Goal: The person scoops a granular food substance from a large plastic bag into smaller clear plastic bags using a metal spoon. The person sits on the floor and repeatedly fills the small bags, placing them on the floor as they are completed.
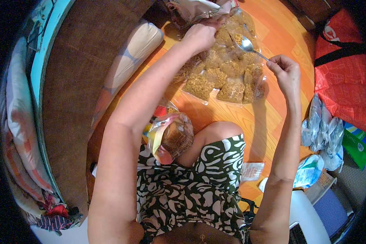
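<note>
My right hand pinches the end of a metal spoon's handle. The spoon points up and left, its bowl above clear plastic bags filled with a golden-brown, crumbly food. These bags lie packed side by side on the floor. At the top, my left hand grips the lower edge of a pale printed plastic bag; its fingertips are partly hidden there. Beside my bent knee, below my left forearm, stands an opened clear and coloured plastic packet with brown contents.
Wood-patterned flooring spreads underneath. To the left lie a rolled, pale patterned cushion and a brown surface with a turquoise edge. A red bag, bundled clear plastic bags, a green packet and a white-blue packet are at right.
</note>
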{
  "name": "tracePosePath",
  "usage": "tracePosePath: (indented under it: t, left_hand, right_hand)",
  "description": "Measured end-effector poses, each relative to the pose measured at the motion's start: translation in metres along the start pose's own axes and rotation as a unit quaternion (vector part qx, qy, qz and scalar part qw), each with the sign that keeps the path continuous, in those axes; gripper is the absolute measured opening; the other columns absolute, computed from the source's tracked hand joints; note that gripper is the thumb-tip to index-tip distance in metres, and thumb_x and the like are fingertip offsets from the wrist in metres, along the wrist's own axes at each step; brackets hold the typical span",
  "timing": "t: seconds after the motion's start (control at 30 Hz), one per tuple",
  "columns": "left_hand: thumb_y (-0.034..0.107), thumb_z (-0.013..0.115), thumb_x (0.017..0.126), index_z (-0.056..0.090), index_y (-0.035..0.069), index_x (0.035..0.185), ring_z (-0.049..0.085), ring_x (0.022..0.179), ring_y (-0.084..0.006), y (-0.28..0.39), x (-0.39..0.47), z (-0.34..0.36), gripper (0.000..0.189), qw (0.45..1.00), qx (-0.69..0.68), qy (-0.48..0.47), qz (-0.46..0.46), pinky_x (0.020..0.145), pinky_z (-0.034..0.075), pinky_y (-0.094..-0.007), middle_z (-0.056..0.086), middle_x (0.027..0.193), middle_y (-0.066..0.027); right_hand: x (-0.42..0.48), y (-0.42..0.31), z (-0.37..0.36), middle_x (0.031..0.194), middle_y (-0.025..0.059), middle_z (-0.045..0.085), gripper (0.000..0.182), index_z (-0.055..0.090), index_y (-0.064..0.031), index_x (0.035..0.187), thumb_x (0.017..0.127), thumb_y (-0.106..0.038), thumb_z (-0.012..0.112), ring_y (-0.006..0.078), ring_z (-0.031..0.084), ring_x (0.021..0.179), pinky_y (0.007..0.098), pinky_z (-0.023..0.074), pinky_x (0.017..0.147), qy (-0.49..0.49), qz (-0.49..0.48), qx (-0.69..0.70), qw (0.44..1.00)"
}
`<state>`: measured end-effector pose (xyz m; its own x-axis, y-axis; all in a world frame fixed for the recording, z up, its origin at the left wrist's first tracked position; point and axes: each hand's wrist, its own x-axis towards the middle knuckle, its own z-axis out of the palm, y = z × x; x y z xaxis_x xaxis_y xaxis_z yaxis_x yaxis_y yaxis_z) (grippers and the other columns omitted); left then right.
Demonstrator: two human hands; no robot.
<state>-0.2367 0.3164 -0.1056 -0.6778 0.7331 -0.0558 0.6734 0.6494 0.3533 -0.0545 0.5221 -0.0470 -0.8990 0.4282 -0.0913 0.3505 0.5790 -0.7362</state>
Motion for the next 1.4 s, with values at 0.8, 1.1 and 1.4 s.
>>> tracePosePath:
  t: [0.8,1.1,1.4]
  left_hand:
    - [0.019,0.064,0.070,0.053,0.012,0.125,0.063,0.087,-0.0255,-0.002,0.003,-0.011,0.056,0.987,-0.155,0.003,0.048,0.080,0.049,-0.0334,0.064,0.101,-0.0161]
    - [0.018,0.063,0.070,0.055,0.009,0.121,0.058,0.103,-0.0305,-0.013,0.008,0.005,0.052,0.969,-0.217,0.053,0.102,0.089,0.045,-0.0353,0.060,0.111,-0.0189]
    - [0.014,0.061,0.069,0.055,0.011,0.122,0.059,0.100,-0.0308,0.000,0.004,-0.008,0.054,0.977,-0.210,-0.010,0.040,0.086,0.046,-0.0354,0.061,0.108,-0.0206]
  right_hand:
    - [0.033,-0.089,0.026,0.076,0.0175,0.064,0.015,0.066,-0.0053,0.080,0.075,-0.017,0.058,0.0343,0.063,0.077,0.0440,0.0484,0.065,0.022,-0.111,-0.366,0.924]
    - [0.040,-0.119,0.041,0.080,0.0195,0.066,0.012,0.067,-0.0029,0.079,0.071,-0.010,0.061,0.0331,0.066,0.076,0.0429,0.0534,0.066,-0.020,-0.212,-0.416,0.884]
    - [0.030,-0.116,0.042,0.073,0.0154,0.066,0.013,0.069,-0.0070,0.077,0.076,-0.010,0.056,0.0285,0.068,0.069,0.0418,0.0538,0.058,0.022,-0.274,-0.479,0.834]
